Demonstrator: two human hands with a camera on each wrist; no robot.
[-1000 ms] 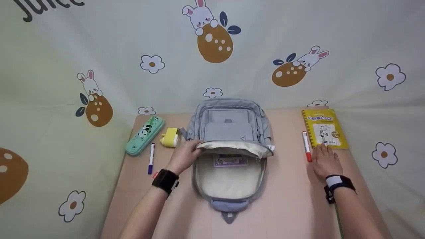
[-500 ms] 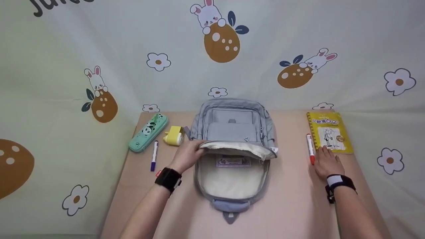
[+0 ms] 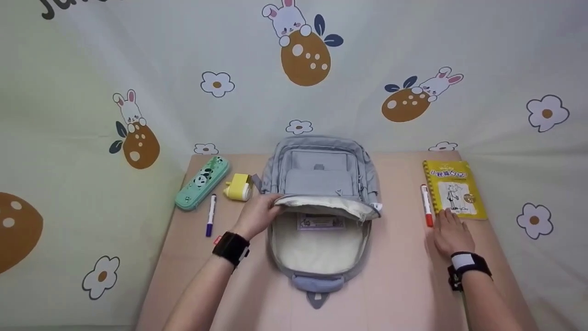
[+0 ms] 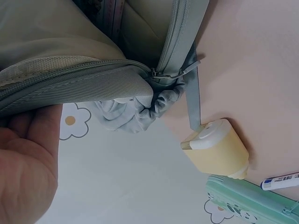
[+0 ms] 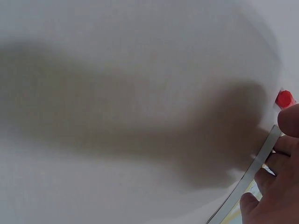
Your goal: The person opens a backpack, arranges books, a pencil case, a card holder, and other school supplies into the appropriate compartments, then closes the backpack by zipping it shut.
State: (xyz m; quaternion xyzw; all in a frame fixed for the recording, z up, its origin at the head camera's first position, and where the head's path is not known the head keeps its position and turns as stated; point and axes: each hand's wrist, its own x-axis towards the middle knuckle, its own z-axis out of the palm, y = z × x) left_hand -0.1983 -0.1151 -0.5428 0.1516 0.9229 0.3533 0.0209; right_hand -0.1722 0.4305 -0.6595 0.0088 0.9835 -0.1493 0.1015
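Note:
A grey backpack (image 3: 320,179) lies in the middle of the table in the head view, its main compartment unzipped, cream lining showing. My left hand (image 3: 258,214) holds the raised edge of the opening; in the left wrist view its fingers (image 4: 44,126) go beneath the fabric. My right hand (image 3: 452,233) lies with extended fingers on the lower edge of a yellow spiral notebook (image 3: 455,188). In the right wrist view, fingertips (image 5: 250,203) rest over the notebook's edge (image 5: 247,182). A red-capped marker (image 3: 426,206) lies just left of the notebook.
Left of the backpack are a yellow-and-white bottle-like item (image 3: 238,187), a blue-capped marker (image 3: 211,215) and a green panda pencil case (image 3: 202,183). A printed cloth (image 3: 257,110) hangs behind the pink table (image 3: 395,276).
The notebook has slid a little toward me under my right hand, which drew back with it. My left hand keeps its hold on the backpack's edge. The view shifted slightly.

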